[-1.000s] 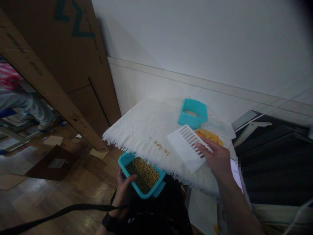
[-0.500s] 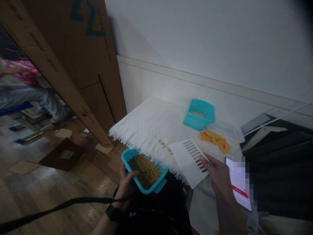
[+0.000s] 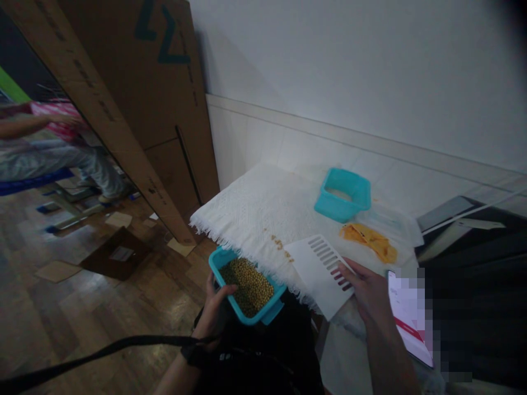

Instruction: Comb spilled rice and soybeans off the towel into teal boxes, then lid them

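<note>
My left hand [image 3: 218, 304] grips the near-left rim of a turquoise plastic container [image 3: 281, 299], its thumb over the edge. Yellow soybeans [image 3: 256, 282] and darker green beans [image 3: 241, 296] fill the container, which sits just below the fringed edge of a white cloth [image 3: 247, 208]. My right hand [image 3: 364, 288] holds a flat white slotted plastic sheet [image 3: 307, 263] by its right side; the sheet rests on or just over the cloth. Beside the sheet's left edge, a short line of loose soybeans [image 3: 282, 246] lies on the cloth.
Farther back stands a second turquoise container [image 3: 343, 195], with an orange cloth [image 3: 368, 241] and a clear plastic lid [image 3: 395, 222] near it. A phone [image 3: 411, 323] lies at right. A tall cardboard box [image 3: 164, 137] rises at left; a seated person [image 3: 57, 148] is beyond it.
The whole view has shifted slightly, with things appearing a little farther right. Both hands keep their holds on the container and the slotted sheet.
</note>
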`<act>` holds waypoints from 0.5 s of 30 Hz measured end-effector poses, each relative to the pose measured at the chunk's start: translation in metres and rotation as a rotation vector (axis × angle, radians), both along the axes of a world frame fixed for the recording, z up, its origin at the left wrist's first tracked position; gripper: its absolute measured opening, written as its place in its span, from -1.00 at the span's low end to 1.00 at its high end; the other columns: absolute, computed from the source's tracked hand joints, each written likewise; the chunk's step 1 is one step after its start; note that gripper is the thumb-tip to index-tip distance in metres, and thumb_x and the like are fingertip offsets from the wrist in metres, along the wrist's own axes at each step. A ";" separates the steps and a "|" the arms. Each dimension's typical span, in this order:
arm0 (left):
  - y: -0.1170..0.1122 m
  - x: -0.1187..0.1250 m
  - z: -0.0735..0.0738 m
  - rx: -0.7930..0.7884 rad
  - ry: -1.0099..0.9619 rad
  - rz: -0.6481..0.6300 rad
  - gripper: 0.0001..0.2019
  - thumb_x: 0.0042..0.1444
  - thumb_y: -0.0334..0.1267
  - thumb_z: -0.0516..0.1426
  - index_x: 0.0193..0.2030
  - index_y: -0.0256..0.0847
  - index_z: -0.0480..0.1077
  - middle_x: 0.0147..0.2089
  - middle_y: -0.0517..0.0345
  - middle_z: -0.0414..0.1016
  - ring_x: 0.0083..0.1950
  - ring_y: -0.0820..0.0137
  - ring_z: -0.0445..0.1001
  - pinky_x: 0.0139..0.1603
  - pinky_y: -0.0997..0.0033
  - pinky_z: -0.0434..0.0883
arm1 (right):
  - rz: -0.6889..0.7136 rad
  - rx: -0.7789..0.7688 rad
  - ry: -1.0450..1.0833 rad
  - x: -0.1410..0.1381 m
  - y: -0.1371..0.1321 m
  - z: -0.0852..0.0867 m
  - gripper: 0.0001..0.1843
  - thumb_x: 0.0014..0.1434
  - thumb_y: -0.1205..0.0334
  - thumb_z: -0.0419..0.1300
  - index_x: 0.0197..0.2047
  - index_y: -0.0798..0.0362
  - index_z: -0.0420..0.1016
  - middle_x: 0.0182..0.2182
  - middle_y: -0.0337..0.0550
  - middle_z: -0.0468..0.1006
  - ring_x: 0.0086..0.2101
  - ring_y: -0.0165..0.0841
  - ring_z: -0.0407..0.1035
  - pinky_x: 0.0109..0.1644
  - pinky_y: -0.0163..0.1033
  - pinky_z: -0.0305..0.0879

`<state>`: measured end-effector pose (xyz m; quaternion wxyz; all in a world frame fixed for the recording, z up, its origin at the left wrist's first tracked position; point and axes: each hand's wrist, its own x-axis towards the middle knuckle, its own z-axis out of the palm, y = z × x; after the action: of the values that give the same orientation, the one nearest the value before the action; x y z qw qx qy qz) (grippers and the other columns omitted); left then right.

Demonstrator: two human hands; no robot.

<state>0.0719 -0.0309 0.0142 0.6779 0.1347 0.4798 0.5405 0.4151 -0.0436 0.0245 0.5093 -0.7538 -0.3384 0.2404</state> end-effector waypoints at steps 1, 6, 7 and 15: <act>0.001 0.000 -0.002 -0.003 0.006 0.003 0.01 -0.11 -0.31 0.45 0.51 0.12 0.21 0.27 0.03 0.61 0.33 -0.07 0.56 0.30 -0.10 0.54 | 0.015 -0.009 0.014 -0.002 0.001 0.002 -0.34 -0.02 -0.22 0.49 0.00 0.10 0.82 -0.28 0.04 0.80 -0.27 -0.01 0.69 -0.22 -0.06 0.59; 0.002 -0.001 -0.006 -0.031 0.003 -0.010 0.02 -0.11 -0.29 0.47 0.51 0.14 0.20 0.34 0.06 0.56 0.38 -0.01 0.52 0.33 0.00 0.53 | 0.074 -0.023 0.078 -0.026 0.002 0.006 -0.33 -0.02 -0.23 0.46 -0.02 0.13 0.82 -0.35 0.00 0.79 -0.39 -0.08 0.65 -0.30 -0.07 0.56; 0.002 -0.001 -0.006 -0.027 -0.001 -0.012 0.02 -0.12 -0.30 0.47 0.50 0.14 0.20 0.35 0.07 0.55 0.39 0.00 0.51 0.34 0.02 0.52 | 0.095 -0.026 0.081 -0.033 0.000 0.007 -0.33 0.00 -0.24 0.45 -0.01 0.13 0.82 -0.36 -0.01 0.79 -0.41 -0.09 0.64 -0.31 -0.08 0.55; 0.002 0.000 -0.001 -0.053 -0.019 -0.013 0.01 -0.10 -0.32 0.45 0.50 0.16 0.20 0.30 0.08 0.58 0.35 -0.03 0.54 0.29 -0.03 0.54 | 0.246 0.009 0.124 -0.053 0.001 0.017 -0.43 0.04 -0.20 0.47 -0.03 0.04 0.83 -0.29 -0.02 0.80 -0.36 -0.09 0.66 -0.25 -0.08 0.59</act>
<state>0.0722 -0.0290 0.0127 0.6892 0.1145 0.4866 0.5244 0.3624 -0.0422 0.0418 0.4992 -0.6880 -0.3972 0.3460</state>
